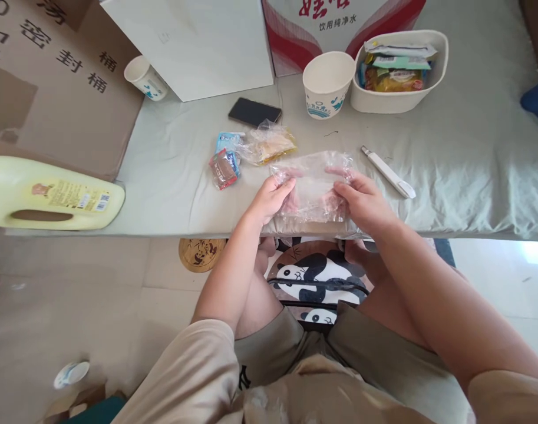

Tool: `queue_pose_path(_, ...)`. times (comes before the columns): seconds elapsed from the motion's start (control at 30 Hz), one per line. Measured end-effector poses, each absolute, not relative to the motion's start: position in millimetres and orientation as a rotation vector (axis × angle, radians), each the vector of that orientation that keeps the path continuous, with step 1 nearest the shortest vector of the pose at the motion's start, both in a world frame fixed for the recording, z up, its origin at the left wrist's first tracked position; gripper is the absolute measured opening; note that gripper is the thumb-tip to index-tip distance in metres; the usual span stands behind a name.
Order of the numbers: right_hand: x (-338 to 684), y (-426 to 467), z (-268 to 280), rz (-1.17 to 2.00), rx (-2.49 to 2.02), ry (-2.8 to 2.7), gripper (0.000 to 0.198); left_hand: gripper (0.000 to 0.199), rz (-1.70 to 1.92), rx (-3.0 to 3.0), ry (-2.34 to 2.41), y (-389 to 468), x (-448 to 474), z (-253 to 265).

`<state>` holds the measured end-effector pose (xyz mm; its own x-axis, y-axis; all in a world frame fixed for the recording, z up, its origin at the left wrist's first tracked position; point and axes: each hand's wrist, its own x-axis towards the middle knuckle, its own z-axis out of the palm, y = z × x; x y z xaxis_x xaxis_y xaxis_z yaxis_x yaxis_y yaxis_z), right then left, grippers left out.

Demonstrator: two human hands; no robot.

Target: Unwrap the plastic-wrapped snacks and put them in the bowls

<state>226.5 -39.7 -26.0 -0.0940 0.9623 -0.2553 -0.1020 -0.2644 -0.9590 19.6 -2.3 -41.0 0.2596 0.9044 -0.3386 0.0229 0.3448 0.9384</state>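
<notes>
A clear plastic bag [315,188] is stretched flat between my two hands over the front edge of the cloth-covered surface. My left hand [275,197] grips its left side, thumb on top, and the fingers beneath show through the film. At the other side my right hand [361,197] pinches the bag the same way. Just beyond the bag lies a crumpled clear wrapper with a yellowish packet [275,146]. Small blue and red packets [224,168] rest to the left of it. To the right of my right hand is a white utility knife [388,172].
Behind are a black phone [254,112], a large paper cup [328,85] and a white bin [399,100] holding several packets. A smaller paper cup [145,78] stands by the white box [193,47]. At left are a yellow jug [52,194] and a cardboard box [83,118].
</notes>
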Motion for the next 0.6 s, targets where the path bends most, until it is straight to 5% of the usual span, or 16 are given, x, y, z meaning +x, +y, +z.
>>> queue_pose_path(0.3, 225, -36, -19, 1.520, -1.023, -0.942, 0.023, 0.046, 0.770, 0.971, 0.966, 2, 14, -17)
queue_pose_path(0.5, 229, -35, -21, 1.528, -1.136, -1.006, 0.062, 0.034, 0.882, 0.953, 0.943, 10, 7, -13)
queue_pose_path(0.6, 226, -34, -29, 1.374, -1.294, -1.062, 0.042, 0.030, 0.853, 1.086, 0.993, 12, 7, -19)
